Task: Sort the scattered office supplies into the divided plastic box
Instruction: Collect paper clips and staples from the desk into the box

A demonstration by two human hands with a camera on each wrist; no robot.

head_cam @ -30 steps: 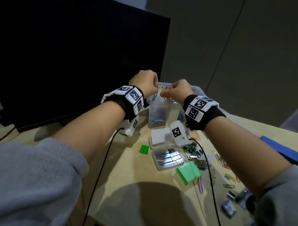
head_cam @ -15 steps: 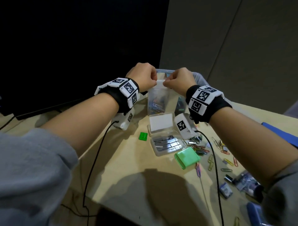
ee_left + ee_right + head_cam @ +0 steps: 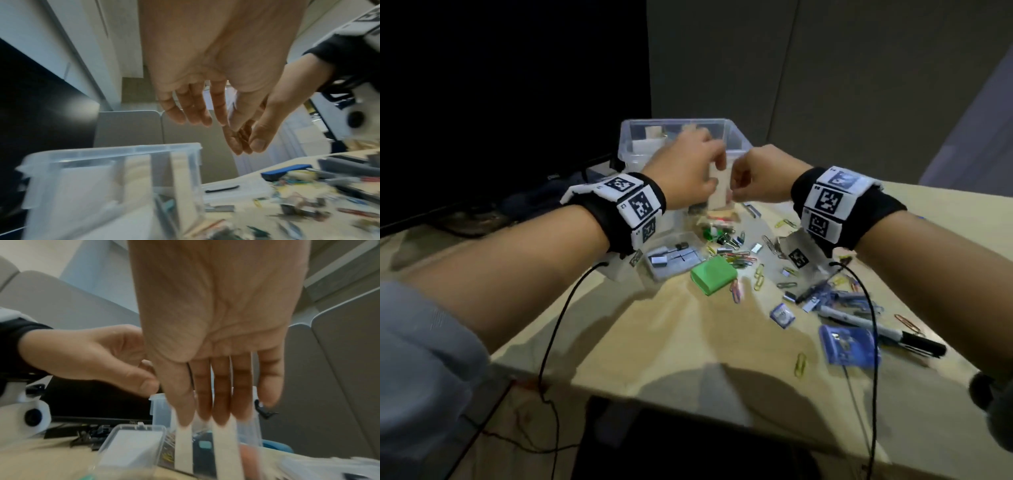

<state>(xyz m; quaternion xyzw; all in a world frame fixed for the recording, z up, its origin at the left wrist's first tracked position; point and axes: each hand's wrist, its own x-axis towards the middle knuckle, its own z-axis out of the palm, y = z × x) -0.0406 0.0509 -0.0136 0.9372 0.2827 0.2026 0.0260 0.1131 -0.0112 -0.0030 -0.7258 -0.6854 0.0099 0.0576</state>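
Note:
The clear divided box [image 3: 674, 121] with cream dividers stands at the back of the table, also seen in the left wrist view [image 3: 111, 151]. Just in front of it, both hands meet on a small upright clear container [image 3: 719, 197] that looks pale and has coloured clips in its bottom. My left hand [image 3: 714, 178] pinches its top from the left, and my right hand [image 3: 736, 186] pinches it from the right. In the right wrist view the right fingers [image 3: 222, 402] point down at cream strips. Paper clips [image 3: 739, 257] and binder clips [image 3: 726, 236] lie scattered.
An open staple case [image 3: 674, 257], a green box [image 3: 714, 275], blue packets [image 3: 849, 346] and a black marker [image 3: 887, 332] lie on the wooden table. A black monitor [image 3: 500, 102] stands to the left. The table's front edge [image 3: 688, 387] is near, and wrist cables hang over it.
Both hands have come down with the small container, from above the box to just in front of it. The head view has tilted down and now shows more of the table.

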